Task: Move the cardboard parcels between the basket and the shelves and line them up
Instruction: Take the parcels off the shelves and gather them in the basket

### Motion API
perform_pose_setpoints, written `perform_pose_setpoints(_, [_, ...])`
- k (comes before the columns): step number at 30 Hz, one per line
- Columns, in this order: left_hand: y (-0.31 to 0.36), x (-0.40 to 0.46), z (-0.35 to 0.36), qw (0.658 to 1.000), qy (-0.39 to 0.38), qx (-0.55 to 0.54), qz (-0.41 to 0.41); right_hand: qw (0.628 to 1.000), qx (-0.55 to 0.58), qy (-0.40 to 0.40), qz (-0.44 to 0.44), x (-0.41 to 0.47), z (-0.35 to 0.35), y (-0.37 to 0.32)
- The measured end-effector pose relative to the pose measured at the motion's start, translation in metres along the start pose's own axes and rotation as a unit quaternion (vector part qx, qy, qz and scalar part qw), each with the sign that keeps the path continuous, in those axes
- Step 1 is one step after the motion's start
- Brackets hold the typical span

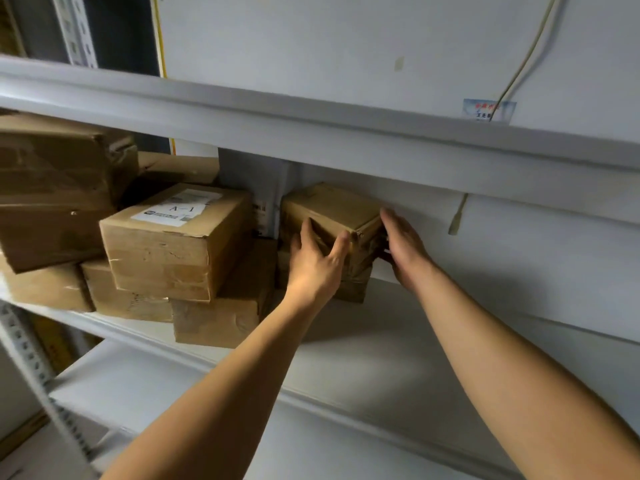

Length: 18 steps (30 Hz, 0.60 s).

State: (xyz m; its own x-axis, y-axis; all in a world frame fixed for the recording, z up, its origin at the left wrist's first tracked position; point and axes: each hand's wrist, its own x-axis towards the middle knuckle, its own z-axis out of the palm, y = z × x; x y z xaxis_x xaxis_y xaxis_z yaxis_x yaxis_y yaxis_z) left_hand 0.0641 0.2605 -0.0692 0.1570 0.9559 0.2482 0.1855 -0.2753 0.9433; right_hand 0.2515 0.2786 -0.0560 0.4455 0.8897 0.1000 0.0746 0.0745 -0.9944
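A small taped cardboard parcel (pixel 332 209) sits on top of another brown parcel (pixel 353 285) at the back of the white middle shelf (pixel 363 341). My left hand (pixel 317 261) presses against its front left face with fingers spread. Against its right side lies my right hand (pixel 403 247), fingers straight. Both hands clasp it between them. Left of it a parcel labelled A-1 (pixel 173 237) rests on lower parcels (pixel 214 317). No basket is in view.
More brown parcels (pixel 52 188) are stacked at the far left of the same shelf. The upper shelf's edge (pixel 311 126) hangs just above the parcels. A yellow cable (pixel 519 64) runs down the wall. A lower shelf (pixel 173 393) lies below.
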Motion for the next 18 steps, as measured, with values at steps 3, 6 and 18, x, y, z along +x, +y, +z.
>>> perform_pose_setpoints(3, [0.0,0.002,0.0,1.0,0.005,-0.016,-0.002,0.999,0.013,0.029,-0.003,-0.007,-0.003,0.001])
perform_pose_setpoints(6, [0.004,0.001,-0.002,0.998,0.004,-0.057,-0.008,0.998,0.007,0.052,-0.015,-0.025,-0.003,0.003])
perform_pose_setpoints(18, [-0.015,-0.051,-0.036,0.956,-0.202,-0.199,0.07,0.992,0.044,0.117,-0.035,-0.179,-0.014,-0.012])
